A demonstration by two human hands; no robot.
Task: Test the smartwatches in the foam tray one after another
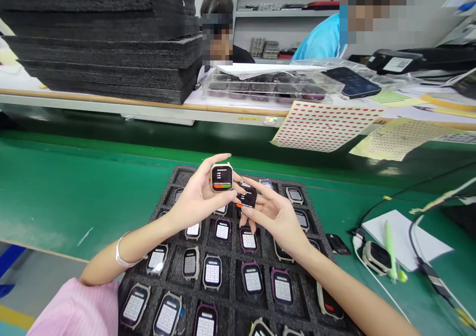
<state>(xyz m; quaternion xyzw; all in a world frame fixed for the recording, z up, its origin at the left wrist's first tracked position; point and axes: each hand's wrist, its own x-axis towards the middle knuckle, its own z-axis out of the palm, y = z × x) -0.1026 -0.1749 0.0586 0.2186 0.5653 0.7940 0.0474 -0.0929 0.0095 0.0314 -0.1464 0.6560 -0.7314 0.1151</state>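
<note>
My left hand (203, 195) is closed around a light-rimmed smartwatch case (222, 178), whose lit screen shows text above an orange and green bar. Close beside it, my right hand (273, 209) grips a second smartwatch case (247, 197) with a dark screen and an orange patch, partly covered by fingers. Both are held above a black foam tray (232, 271). In the tray's compartments lie many strapless watch cases, such as a purple-rimmed watch (281, 286) and a silver-rimmed watch (212, 272), most with white grids on their screens.
Thick black foam trays (111, 53) are stacked on the raised shelf ahead, beside a clear plastic tray (271, 85) and a phone (351, 82). Right of the foam tray lie a watch (377, 257), a green pen (390, 247), white paper (412, 242) and cables. Two people are beyond the shelf.
</note>
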